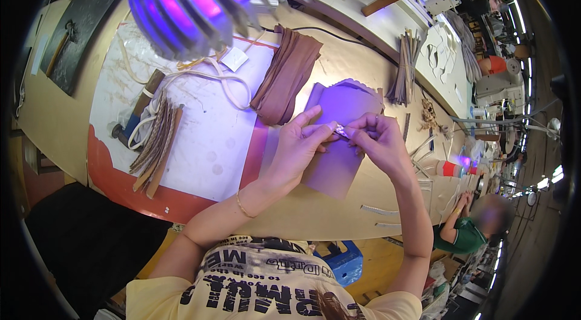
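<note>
My left hand and my right hand meet over the table, thumbs and fingertips closed in a pinch. Between them is a small shiny, pale piece, gripped from both sides; its kind is too small to make out. Directly below my hands lies a stack of flat greyish-brown leather panels with a scalloped far edge, tinted purple by the lamp. To the left of the panels sits a bundle of brown leather strips.
A ribbed lamp glowing purple hangs over the far left. A hammer and braided strips lie on a white sheet. More thin strips lie at right. A person in green sits farther right.
</note>
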`<state>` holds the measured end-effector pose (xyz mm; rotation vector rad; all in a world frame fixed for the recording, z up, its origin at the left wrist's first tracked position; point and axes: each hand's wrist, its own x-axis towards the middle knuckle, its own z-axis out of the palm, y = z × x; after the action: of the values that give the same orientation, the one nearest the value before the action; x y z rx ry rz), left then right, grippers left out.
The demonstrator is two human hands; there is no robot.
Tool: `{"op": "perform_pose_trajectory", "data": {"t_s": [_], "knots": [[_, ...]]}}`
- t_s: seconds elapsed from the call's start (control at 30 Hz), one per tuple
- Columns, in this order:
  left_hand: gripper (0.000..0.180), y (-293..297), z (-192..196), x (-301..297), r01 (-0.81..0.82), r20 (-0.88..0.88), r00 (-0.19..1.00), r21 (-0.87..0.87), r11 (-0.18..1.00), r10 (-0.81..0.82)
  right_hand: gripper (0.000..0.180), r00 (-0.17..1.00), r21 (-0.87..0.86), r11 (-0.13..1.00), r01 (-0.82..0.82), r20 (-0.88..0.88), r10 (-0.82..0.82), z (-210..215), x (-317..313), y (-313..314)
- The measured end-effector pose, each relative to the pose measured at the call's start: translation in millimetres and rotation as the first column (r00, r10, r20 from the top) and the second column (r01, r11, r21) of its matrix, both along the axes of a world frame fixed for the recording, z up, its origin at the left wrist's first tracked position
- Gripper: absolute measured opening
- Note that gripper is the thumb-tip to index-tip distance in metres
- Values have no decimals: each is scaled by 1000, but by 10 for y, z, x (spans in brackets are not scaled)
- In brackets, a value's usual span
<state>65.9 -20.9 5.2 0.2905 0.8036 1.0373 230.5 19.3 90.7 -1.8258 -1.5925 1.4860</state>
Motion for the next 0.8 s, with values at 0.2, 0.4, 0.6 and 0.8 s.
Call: {"op": "perform_pose_trajectory", "data": {"t_s": [0.2, 0.4, 0.6, 0.8], "knots": [[63, 0, 14, 8, -16, -38, 999, 26, 1000, 17, 13, 1000, -12, 1000, -11, 0, 11, 11, -18, -1], [51, -17, 7, 49, -70, -74, 994, 75, 995, 76, 13, 1000, -19, 1000, -11, 1, 11, 14, -22, 0], [43, -23, -4, 97, -102, -88, 990, 47, 994, 106, 20, 987, 8, 998, -60, 147, 59, 73, -63, 37], [41, -6, 11, 71, -101, -70, 992, 23, 995, 103, 23, 947, 24, 986, -164, 284, 150, 251, -50, 39]]}}
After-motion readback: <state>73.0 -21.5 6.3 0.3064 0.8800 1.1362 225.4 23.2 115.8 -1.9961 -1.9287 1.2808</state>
